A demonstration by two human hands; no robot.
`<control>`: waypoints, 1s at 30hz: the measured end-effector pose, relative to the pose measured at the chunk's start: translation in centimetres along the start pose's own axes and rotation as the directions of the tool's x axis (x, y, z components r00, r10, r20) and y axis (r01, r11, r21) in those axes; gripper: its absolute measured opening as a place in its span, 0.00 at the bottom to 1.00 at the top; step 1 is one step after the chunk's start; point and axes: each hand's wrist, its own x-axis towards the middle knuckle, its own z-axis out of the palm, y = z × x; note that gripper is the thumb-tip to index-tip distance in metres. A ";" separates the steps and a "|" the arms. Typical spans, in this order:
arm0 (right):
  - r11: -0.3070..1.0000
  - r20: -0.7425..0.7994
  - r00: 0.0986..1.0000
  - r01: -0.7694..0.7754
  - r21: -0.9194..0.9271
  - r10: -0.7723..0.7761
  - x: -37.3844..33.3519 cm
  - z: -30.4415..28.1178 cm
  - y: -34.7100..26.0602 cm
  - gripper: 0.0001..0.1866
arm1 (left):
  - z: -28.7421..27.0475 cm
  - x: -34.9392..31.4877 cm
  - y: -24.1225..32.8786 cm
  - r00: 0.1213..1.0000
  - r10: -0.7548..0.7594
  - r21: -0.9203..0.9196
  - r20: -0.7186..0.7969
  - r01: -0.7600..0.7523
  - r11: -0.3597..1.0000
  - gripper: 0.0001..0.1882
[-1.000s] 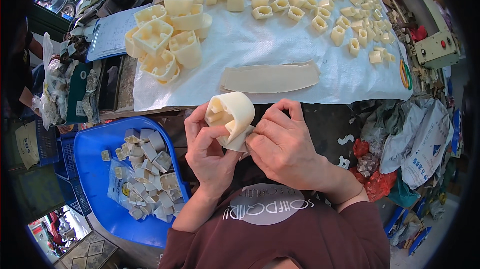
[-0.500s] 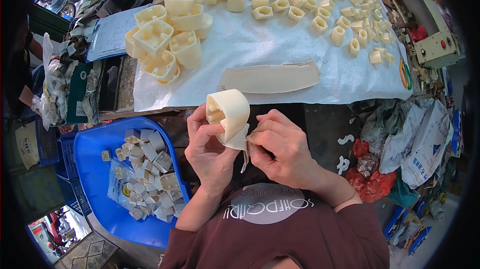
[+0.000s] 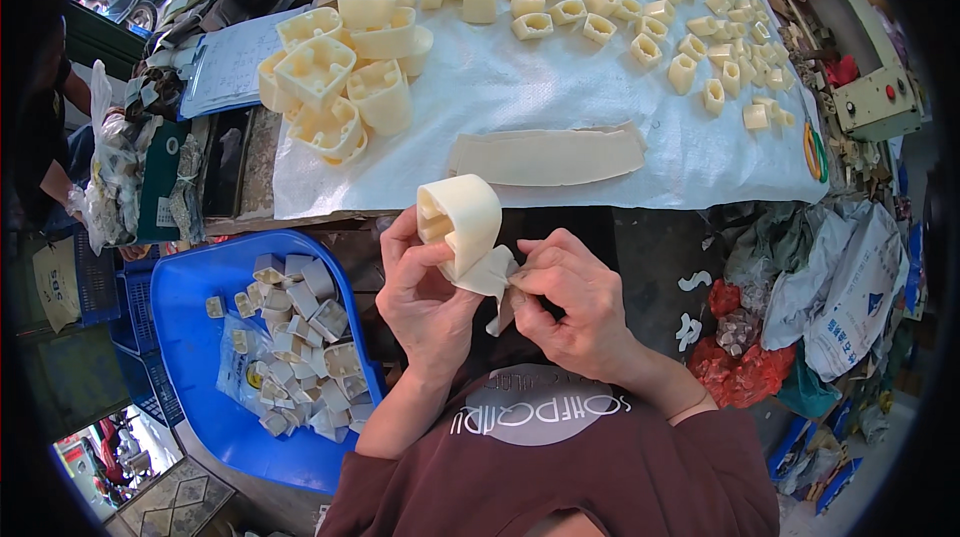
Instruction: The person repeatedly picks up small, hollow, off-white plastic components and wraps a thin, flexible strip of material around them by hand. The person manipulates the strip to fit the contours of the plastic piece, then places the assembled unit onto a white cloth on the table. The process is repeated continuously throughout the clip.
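Note:
Just off the table's front edge, my left hand (image 3: 428, 307) holds up a cream, hollow, rounded block (image 3: 472, 215), its open side facing left. A thin, pliable cream sheet (image 3: 488, 273) wraps its lower side, and one loose end hangs down. My right hand (image 3: 572, 295) pinches the sheet's free edge between thumb and fingers, to the right of the block. Beyond my hands, a long flat beige strip (image 3: 545, 155) with slightly ragged edges lies on the white woven cloth (image 3: 480, 87).
At the table's left is a pile of similar large hollow blocks (image 3: 345, 67); many small cream pieces (image 3: 600, 2) spread across the back and right. A blue tub (image 3: 215, 427) of covered pieces stands lower left. Green-handled scissors (image 3: 815, 152) lie at the right edge, above bags (image 3: 850, 277).
My right hand has shifted slightly right and down, drawing the sheet's free edge outward from the block. More of the sheet now shows between my hands. My left hand keeps its hold.

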 end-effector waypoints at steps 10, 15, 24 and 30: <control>0.983 0.055 0.993 -0.114 0.146 0.107 -0.3 -1.2 0.1 0.06 | -1.0 0.7 0.3 0.993 -0.032 -0.081 -0.117 0.023 0.996 0.10; 0.986 0.051 0.995 -0.097 0.138 0.091 0.1 -1.0 -0.1 0.08 | -0.8 0.8 0.7 0.990 -0.122 -0.175 -0.072 0.108 0.979 0.11; 0.969 0.063 0.994 0.102 -0.225 -0.090 0.9 -0.2 -0.6 0.12 | -0.5 0.5 0.4 0.992 -0.116 -0.178 -0.051 0.106 0.978 0.10; 0.942 0.089 0.992 0.112 -0.316 -0.088 0.9 0.3 -0.9 0.13 | -0.3 0.3 0.2 0.998 -0.036 -0.103 -0.053 0.030 0.994 0.13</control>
